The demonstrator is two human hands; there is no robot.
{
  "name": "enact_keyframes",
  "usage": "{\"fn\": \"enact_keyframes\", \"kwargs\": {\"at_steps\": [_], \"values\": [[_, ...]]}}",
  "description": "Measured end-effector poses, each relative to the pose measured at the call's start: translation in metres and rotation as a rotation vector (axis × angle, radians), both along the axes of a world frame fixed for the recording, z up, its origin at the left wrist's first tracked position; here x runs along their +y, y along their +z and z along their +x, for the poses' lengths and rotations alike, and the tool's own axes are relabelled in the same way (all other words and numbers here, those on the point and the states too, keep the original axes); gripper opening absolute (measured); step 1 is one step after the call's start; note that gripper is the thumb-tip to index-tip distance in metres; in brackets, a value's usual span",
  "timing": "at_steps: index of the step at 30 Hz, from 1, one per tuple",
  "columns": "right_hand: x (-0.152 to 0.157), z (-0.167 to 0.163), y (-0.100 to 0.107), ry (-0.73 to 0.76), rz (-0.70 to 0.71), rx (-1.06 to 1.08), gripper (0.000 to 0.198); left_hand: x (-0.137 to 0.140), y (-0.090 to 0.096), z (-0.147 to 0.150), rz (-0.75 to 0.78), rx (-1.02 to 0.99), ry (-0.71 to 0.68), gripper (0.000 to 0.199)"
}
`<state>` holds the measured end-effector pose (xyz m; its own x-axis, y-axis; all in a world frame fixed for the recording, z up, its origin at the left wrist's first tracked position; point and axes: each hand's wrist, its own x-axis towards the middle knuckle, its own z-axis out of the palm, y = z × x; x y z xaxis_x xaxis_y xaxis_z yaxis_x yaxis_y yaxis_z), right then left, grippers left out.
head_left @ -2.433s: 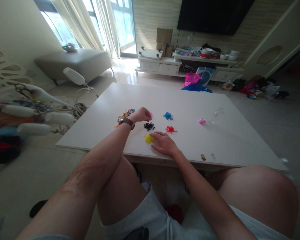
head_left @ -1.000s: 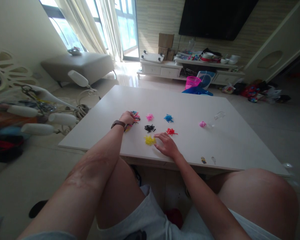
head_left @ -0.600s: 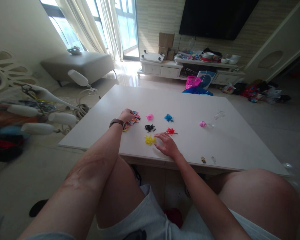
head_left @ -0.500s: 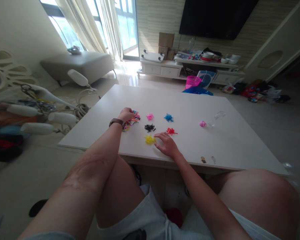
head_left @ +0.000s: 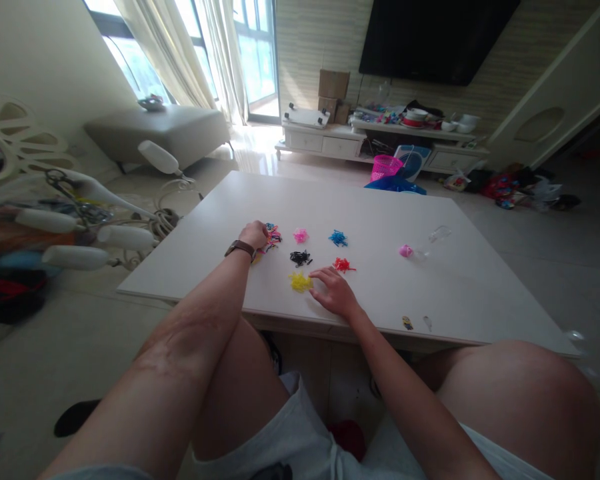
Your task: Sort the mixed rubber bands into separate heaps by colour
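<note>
Left hand (head_left: pixel 253 235) has moved from the small pink plastic-looking heap (head_left: pixel 301 236) to the multicoloured thin-piece pile (head_left: pixel 275 235), grip hidden from me, while the right hand (head_left: pixel 334 292), fingers loosely parted, could by sliding scatter the adjacent bright-yellow plastic-looking heap (head_left: pixel 299 283).

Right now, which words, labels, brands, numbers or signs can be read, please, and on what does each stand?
None can be read.
Television: any mark on its lower edge is too small.
Shorts: the dark print is cut off; no letters show.
Small yellow figure: too small to tell.
</note>
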<state>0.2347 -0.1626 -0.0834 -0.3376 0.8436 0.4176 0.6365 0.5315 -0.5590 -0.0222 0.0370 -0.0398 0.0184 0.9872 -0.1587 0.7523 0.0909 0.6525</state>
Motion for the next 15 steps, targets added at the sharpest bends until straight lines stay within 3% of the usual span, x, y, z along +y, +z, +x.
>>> {"fn": "enact_keyframes", "kwargs": {"at_steps": [5,15], "values": [[0.000,0.000,-0.001,-0.001,0.010,-0.003,0.027,-0.002,0.002,0.003,0.028,0.262,-0.031,0.033],[0.001,-0.001,-0.001,-0.005,0.015,-0.004,0.027,0.006,0.004,0.010,0.119,0.185,-0.095,0.036]]}}
